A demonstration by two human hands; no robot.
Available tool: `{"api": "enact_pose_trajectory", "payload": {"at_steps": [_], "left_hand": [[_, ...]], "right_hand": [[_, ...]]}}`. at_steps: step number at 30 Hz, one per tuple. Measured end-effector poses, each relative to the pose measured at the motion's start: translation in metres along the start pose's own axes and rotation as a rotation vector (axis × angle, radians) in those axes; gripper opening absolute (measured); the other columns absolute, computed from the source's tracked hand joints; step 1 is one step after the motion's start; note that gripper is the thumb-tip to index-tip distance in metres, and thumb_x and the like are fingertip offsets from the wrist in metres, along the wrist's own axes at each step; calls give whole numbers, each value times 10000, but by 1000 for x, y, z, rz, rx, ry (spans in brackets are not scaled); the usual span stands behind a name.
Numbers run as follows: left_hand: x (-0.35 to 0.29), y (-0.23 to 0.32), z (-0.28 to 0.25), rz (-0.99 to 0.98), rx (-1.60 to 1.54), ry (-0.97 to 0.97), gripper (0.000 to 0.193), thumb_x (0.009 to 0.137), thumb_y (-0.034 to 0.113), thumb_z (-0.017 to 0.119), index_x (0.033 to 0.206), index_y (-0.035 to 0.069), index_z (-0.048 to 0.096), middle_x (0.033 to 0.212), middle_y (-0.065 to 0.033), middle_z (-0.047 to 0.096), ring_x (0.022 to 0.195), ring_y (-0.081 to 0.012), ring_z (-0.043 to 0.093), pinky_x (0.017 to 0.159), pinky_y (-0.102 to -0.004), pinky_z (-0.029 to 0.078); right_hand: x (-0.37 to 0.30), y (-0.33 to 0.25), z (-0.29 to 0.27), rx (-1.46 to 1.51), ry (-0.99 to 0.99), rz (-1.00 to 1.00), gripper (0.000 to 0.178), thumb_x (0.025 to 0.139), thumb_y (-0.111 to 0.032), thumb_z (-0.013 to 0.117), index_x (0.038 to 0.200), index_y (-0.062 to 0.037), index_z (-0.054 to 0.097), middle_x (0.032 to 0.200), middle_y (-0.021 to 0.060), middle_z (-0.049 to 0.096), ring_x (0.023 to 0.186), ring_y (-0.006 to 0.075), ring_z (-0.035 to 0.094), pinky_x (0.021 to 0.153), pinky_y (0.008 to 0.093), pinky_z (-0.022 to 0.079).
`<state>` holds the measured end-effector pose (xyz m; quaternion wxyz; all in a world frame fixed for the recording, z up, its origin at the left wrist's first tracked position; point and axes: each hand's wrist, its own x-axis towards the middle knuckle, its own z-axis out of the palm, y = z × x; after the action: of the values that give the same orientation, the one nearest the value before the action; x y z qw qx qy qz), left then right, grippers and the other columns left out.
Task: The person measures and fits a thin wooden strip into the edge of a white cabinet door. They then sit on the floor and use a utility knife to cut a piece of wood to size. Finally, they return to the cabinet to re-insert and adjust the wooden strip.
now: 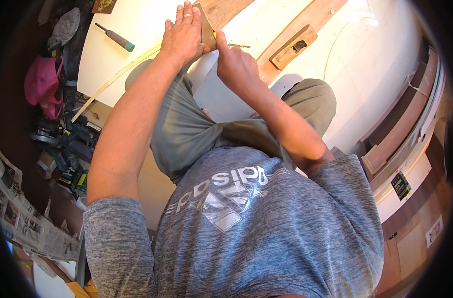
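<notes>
My left hand (181, 40) lies flat with its fingers stretched forward, pressing on a brown piece of wood (207, 31) at the top of the view. Just right of that wood is my right hand (238, 68), its index finger extended along the edge and the other fingers curled in. A small yellow bit (215, 35) shows at that fingertip; the rest of what the hand grips is hidden. Beside the right hand lies a thin dark rod (240, 46). A wooden hand plane (293, 47) rests farther right on a long plank (316, 19).
Left of my hands, a tool with a green and black handle (118, 40) and a long pale yellow strip (118, 74) lie on the white board (95, 64). A pink bag (42, 85) and dark power tools (77, 141) crowd the left. Wooden boards (403, 116) stand at right.
</notes>
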<state>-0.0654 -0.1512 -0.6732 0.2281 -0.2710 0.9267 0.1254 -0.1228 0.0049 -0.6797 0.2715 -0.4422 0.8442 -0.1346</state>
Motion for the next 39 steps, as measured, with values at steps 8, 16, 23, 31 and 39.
{"api": "enact_pose_trajectory", "payload": {"at_steps": [8,16,23,31,39], "left_hand": [[-3,4,0,10,82,122,1082,691,433,819,1498,6,237,1578,-188,197,1469,-316,184,1142,-528,285],[-1,0,9,20,76,116,1082,693,441,818,1499,8,242,1575,-187,207,1470,-312,184,1144,-526,285],[-4,5,-11,7,-1,21,1075,711,387,806,1490,-43,202,1566,-237,182,1470,-348,161,1150,-534,259],[0,0,2,22,23,128,1029,720,356,799,1461,-64,223,1532,-255,212,1446,-356,182,1126,-527,281],[-1,0,9,14,59,151,1077,689,430,821,1498,10,247,1576,-186,205,1468,-316,190,1143,-519,281]], "right_hand": [[-17,-3,-9,86,64,30,484,866,-97,526,1335,-13,444,673,238,630,638,425,654,567,524,510],[13,4,5,101,159,-11,457,903,-151,531,1336,-18,473,699,255,638,650,417,647,626,506,518],[17,7,6,77,108,-56,545,852,-123,549,1366,15,428,710,245,645,680,411,666,608,492,526],[-7,-3,-8,90,-39,45,535,855,-91,511,1371,9,414,685,255,635,660,423,656,599,516,513],[-15,2,-15,127,62,87,450,908,-143,492,1346,-53,447,682,258,634,655,448,641,608,532,502]]}}
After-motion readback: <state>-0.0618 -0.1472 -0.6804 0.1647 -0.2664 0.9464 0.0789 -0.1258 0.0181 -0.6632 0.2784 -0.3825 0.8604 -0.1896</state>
